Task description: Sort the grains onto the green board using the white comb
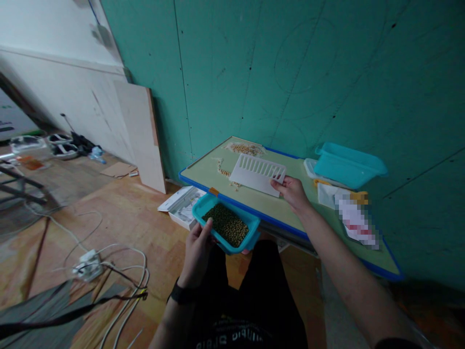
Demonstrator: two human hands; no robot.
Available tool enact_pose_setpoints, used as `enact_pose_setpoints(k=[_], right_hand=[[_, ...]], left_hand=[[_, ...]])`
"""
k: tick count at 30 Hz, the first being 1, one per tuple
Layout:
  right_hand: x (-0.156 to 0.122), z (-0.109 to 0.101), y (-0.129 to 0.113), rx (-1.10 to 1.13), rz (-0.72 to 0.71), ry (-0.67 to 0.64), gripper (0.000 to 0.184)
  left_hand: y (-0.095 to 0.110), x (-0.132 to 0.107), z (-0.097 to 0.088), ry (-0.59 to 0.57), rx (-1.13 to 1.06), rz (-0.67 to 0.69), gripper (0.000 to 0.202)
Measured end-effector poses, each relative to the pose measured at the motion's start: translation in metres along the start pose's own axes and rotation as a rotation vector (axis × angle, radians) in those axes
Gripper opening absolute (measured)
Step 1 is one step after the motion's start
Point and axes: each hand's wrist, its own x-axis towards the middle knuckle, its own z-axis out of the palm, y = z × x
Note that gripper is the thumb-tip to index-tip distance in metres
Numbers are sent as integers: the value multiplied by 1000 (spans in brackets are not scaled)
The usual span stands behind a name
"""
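My left hand (198, 249) grips the near edge of a small teal tray (250, 228) filled with green beans (227, 224), held just below the table's front edge. My right hand (292, 191) is closed on the corner of a white slotted plastic board (256, 172) that lies on the green table (203, 169). Pale yellow beans (245, 148) lie scattered at the table's far end, and a few more (225, 172) sit beside the board.
A larger teal tub (347, 165) stands at the table's right, next to a clear lid (310, 167), white paper and a blurred packet (356, 220). A green wall rises behind. On the wooden floor lie a white box (179, 206), cables and a power strip (89, 264).
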Motion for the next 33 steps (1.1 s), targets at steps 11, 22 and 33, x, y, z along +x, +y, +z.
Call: enact_pose_setpoints(k=[11,22,33], right_hand=[[-1,1,0,26,18,-10,55],[-1,3,1,22,23,-88,54],[-8,6,-6,50,52,-142,52]], left_hand=[[1,1,0,1,5,13,31],[0,5,0,3,-4,9,33],[7,3,6,34,-34,-26,36]])
